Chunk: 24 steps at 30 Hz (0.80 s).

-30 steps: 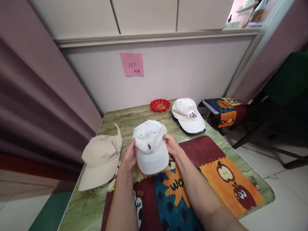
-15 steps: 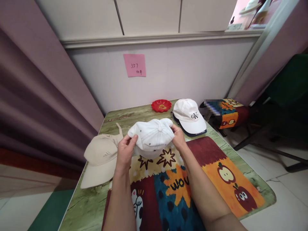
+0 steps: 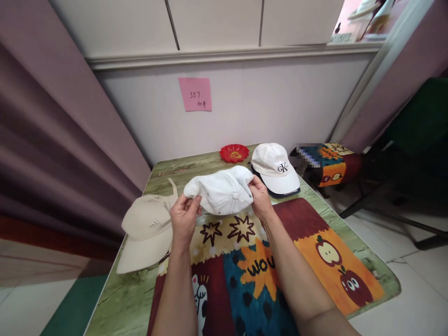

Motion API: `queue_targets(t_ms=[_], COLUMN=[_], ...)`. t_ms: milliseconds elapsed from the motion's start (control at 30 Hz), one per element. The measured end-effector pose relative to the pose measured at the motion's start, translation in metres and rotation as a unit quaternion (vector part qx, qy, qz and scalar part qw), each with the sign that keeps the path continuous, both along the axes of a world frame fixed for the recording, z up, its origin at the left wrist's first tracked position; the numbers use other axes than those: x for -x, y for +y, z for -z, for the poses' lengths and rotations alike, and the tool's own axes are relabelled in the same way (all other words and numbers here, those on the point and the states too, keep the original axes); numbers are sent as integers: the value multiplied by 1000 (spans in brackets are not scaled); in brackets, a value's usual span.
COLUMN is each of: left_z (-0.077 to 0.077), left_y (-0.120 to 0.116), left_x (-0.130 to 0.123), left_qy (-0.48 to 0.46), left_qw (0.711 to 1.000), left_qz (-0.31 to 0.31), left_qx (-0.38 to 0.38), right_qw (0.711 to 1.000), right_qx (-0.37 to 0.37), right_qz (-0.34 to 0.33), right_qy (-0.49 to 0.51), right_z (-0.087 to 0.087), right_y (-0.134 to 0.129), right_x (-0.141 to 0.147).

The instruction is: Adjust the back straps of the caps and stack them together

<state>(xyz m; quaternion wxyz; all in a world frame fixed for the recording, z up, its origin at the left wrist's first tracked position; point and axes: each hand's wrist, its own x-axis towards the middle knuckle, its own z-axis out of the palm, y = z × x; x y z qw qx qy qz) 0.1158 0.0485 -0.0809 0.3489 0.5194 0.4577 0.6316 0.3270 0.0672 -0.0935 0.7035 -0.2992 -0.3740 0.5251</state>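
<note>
Between my two hands, over the patterned mat, is a pale, nearly white baseball cap (image 3: 224, 191), its crown turned toward me and partly folded. My left hand (image 3: 185, 212) pinches the cap's left edge between thumb and fingers. On the other side, my right hand (image 3: 261, 196) grips the right edge. The cap's brim is hidden from view. A beige cap (image 3: 147, 221) with a striped logo lies just left of my left hand, its strap sticking up behind. Beyond my right hand, a white cap with black letters (image 3: 273, 163) rests on a dark cap (image 3: 285, 193).
A red scalloped dish (image 3: 234, 153) sits near the back edge of the green table (image 3: 115, 298). The colourful mat (image 3: 252, 280) covers the front middle. A pink note (image 3: 195, 94) is on the wall, a patterned covered stool (image 3: 332, 168) stands to the right, and a curtain hangs left.
The held cap has tipped, so its crown top faces me more and its lower front has gone out of sight. Both hands keep their grip; the other caps stay put.
</note>
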Motion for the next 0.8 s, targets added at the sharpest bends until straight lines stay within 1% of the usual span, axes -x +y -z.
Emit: queue_targets(t_ms=[100,167,233,367,467,533,567,633,733,800], left_z=[3,10,23,51,66,73,77,84,92,92], left_y=[2,5,8,16,22,25,27,29,31,32], left_x=[-2,-3,-5,-7,-6,-3,0,8,21,27], left_qy=[-34,-78,-121,-177,-202,-191,-170,-105,-37,-31], left_qw=[999,997,992,981,974,974,977,985,989,992], left_qz=[8,24,45,66,82,86,78,39,-23,-36], left_qx=[-19,-15,0,41,63,89,106,133,143,120], right_qw=[1000,999,999,994,986,981,974,951,911,894], right_qx=[14,20,18,39,44,49,58,79,71,46], right_qz=[-21,-33,-26,9,22,37,50,77,105,120], right_qy=[12,17,9,-103,-156,-186,-214,-290,-392,-430], right_z=[0,5,14,38,57,67,71,75,73,69], right_y=[0,2,4,9,15,18,19,19,17,15], right_x=[-3,-6,-7,-4,0,1,0,-2,-6,-6])
